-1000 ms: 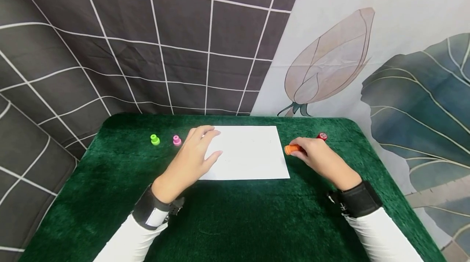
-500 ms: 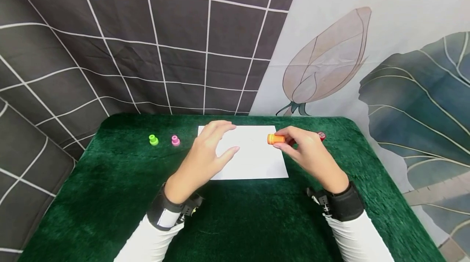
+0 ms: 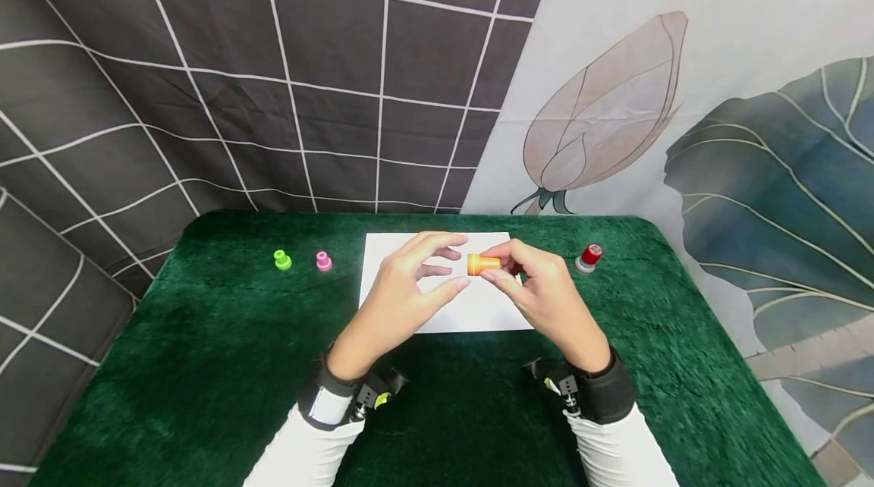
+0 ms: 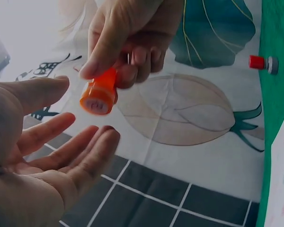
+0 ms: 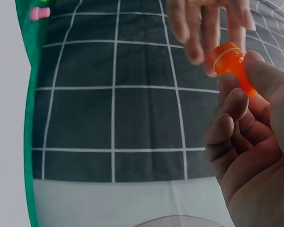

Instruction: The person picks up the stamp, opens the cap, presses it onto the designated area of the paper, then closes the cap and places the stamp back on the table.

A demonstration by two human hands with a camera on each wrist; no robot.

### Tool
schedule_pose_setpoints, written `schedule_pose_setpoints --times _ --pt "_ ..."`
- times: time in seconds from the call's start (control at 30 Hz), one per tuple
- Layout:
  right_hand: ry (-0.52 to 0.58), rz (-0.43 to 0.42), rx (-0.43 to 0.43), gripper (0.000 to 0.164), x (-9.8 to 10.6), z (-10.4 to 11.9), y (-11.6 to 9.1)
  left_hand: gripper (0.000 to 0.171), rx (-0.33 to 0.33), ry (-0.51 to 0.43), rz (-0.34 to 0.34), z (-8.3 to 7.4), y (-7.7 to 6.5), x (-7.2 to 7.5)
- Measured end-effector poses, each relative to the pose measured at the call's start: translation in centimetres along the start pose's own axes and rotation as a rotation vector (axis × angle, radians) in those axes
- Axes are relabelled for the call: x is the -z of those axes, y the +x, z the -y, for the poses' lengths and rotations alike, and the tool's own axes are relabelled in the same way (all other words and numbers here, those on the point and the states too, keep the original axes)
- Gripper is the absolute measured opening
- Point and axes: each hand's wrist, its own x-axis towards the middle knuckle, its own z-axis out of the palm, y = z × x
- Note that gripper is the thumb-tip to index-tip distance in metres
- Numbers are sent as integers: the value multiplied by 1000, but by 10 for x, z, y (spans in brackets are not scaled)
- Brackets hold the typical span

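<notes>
My right hand (image 3: 549,290) pinches a small orange stamp (image 3: 483,264) between thumb and fingers, above a white sheet of paper (image 3: 471,314). The stamp lies sideways, its wider end toward my left hand (image 3: 403,282). In the left wrist view, a round face with a faint pattern shows on that end of the stamp (image 4: 97,105). My left hand is spread beside it, thumb and fingers apart with a gap around the stamp's end. From the right wrist, the stamp (image 5: 228,61) shows a pale ring near its wide end.
On the dark green cloth (image 3: 205,350), a green stamp (image 3: 282,259) and a pink stamp (image 3: 324,261) stand left of the paper. A red-topped stamp with a whitish base (image 3: 589,258) is at the right. A grid-patterned curtain (image 3: 328,92) hangs behind.
My right hand has carried the orange stamp leftward from the paper's right edge to over its middle. My left hand has moved right toward it. The red-topped stamp has come into full view.
</notes>
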Motion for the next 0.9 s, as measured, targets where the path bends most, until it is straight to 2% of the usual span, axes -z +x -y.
schedule_pose_setpoints --times 0.1,0.3,0.5,0.7,0.9 --pt "30 3 -4 19 -5 0 -1 43 9 -85 -13 -8 0 -2" --pt "91 -4 -5 20 -10 3 -1 30 26 -135 -44 -31 1 -2" --pt "150 21 -38 23 -13 4 -2 26 98 -133 -64 -30 0 -3" --pt "217 57 -73 22 -13 4 -3 26 94 -152 -79 -24 0 -1" --pt "229 49 -67 22 -13 6 -3 26 100 -158 -95 -22 -1 2"
